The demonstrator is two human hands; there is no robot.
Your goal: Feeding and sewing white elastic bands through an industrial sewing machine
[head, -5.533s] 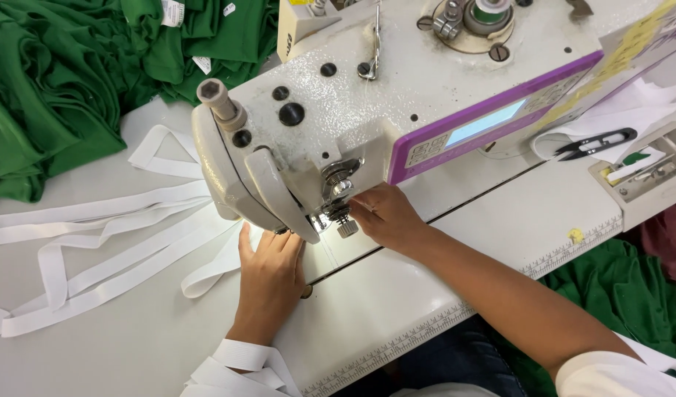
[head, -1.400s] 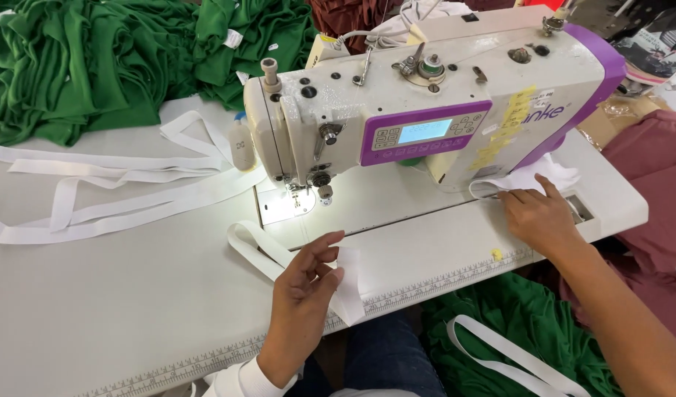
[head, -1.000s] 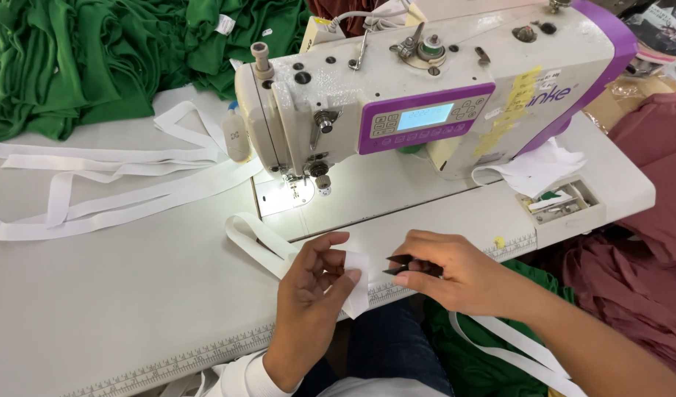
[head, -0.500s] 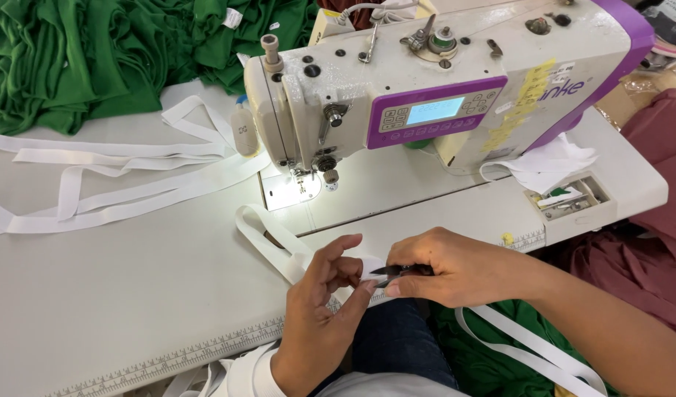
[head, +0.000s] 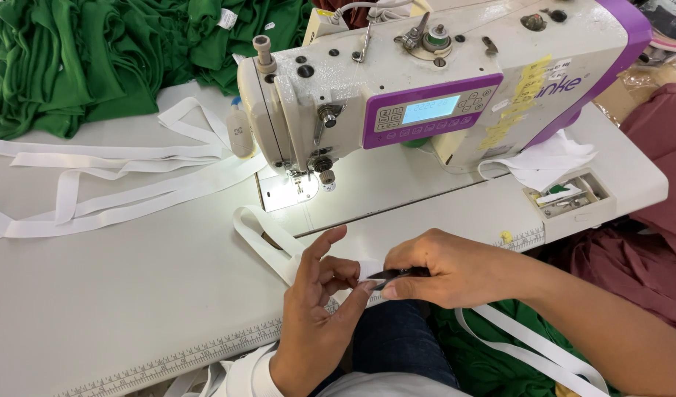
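The white strip (head: 268, 239) runs long from the left hand (head: 316, 309) up and away to the sewing machine (head: 426, 95); its near end lies pinched in those curled fingers; just right of them, the right hand (head: 445, 268) closes on small dark snips (head: 389, 275), tips touching the strip.

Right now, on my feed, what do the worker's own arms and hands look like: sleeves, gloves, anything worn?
Both hands are bare, with no gloves, and no rings or watch show. The left hand comes out of a white long sleeve with a buttoned-style cuff at the wrist. The right hand leads to a forearm that is uncovered as far as the frame's edge.
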